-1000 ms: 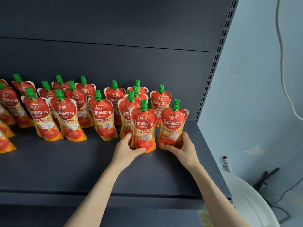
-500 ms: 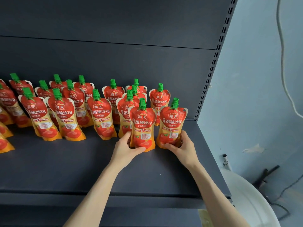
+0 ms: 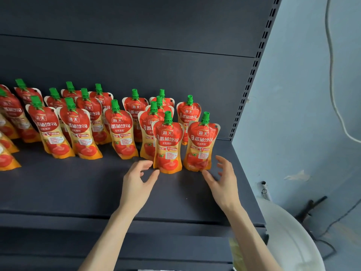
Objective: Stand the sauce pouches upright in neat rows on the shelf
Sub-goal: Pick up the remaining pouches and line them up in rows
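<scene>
Left grip (image 3: 139, 178) is loose and spread, with nothing in it. Its thumb tip is at the bottom left corner of the front tomato sauce pouch (image 3: 168, 147); can't tell whether it touches or is just beside. Right grip (image 3: 222, 178) is also wide open and empty, fingers fanned. Its thumb is at the base of the right-end pouch (image 3: 202, 145), and the other fingers are off to that pouch's right, apart from it.

Both pouches stand upright on the dark shelf (image 3: 78, 188), side by side between the two grips, green caps up. They sit just ahead of the fingertips, with a narrow gap between them.

Beyond and to the left of the left grip are the other pouches (image 3: 121, 132), upright in rough rows running back to the shelf's rear panel. Several at the far left lean, and some are cut off by the frame edge.

Right of the right grip is a slotted upright (image 3: 252, 75), then a pale blue wall (image 3: 302, 94) with a white cable (image 3: 332, 55) hanging. Below the right forearm is a white round container (image 3: 293, 241).
</scene>
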`<state>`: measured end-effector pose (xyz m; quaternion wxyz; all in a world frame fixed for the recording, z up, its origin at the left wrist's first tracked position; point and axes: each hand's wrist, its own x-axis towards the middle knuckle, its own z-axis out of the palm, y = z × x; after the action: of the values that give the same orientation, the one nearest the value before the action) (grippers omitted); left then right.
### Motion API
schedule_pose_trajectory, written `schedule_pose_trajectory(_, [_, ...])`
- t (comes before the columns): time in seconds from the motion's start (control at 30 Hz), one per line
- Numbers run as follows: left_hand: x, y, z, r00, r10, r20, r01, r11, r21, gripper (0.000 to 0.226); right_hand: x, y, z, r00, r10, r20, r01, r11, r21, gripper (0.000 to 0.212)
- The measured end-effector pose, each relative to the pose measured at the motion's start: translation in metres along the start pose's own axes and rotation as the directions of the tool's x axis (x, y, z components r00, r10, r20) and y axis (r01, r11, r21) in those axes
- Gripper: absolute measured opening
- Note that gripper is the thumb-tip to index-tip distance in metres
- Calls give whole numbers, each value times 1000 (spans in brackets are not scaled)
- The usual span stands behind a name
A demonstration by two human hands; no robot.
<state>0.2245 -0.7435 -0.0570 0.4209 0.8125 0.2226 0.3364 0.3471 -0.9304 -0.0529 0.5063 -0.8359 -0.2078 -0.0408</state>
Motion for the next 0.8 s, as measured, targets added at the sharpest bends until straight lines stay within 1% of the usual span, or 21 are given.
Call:
schedule_pose_trajectory(0.07, [-16,0,-9,998,56,-11,-55,997,56,22,-16,-7,-6,998,-54,-25,54,999,-5,39])
schedule_pose_trajectory(0.13, [-31,2,-21,992,127,-20,-123,984,132,17,-33,-16,-9,996,-82,-31,83,996,28,25])
schedule_pose_trajectory(0.2, [-44,5,-38,984,176,-14,-170,966,196,15,-50,-26,-7,994,-108,-14,109,992,64,18])
schedule_pose_trajectory(0.3, [-65,8,-67,981,194,13,-190,945,265,18,-77,-42,7,982,-172,73,171,985,21,13])
schedule_pose_trajectory(0.37, [-80,6,-89,984,180,13,-176,943,283,16,-99,-54,22,972,-193,132,194,981,5,14])
schedule_pose_trajectory(0.4, [-88,3,-99,985,174,5,-168,941,293,14,-111,-61,30,966,-200,162,202,979,3,19])
schedule_pose_trajectory(0.43, [-96,-1,-110,986,168,-1,-159,940,301,14,-122,-69,40,960,-210,184,214,977,-6,23])
schedule_pose_trajectory(0.53, [-121,-25,-146,991,130,-12,-120,945,305,17,-156,-91,75,941,-238,241,255,966,-43,27])
schedule_pose_trajectory(0.6, [-139,-48,-179,995,99,-21,-86,942,325,16,-181,-107,104,918,-245,312,275,960,-57,30])
schedule_pose_trajectory(0.67, [-158,-73,-218,998,55,-32,-41,938,344,17,-206,-122,137,895,-251,368,295,953,-68,26])
schedule_pose_trajectory(0.8, [-186,-123,-312,999,1,-48,17,924,381,20,-258,-165,214,871,-245,425,305,949,-78,25])
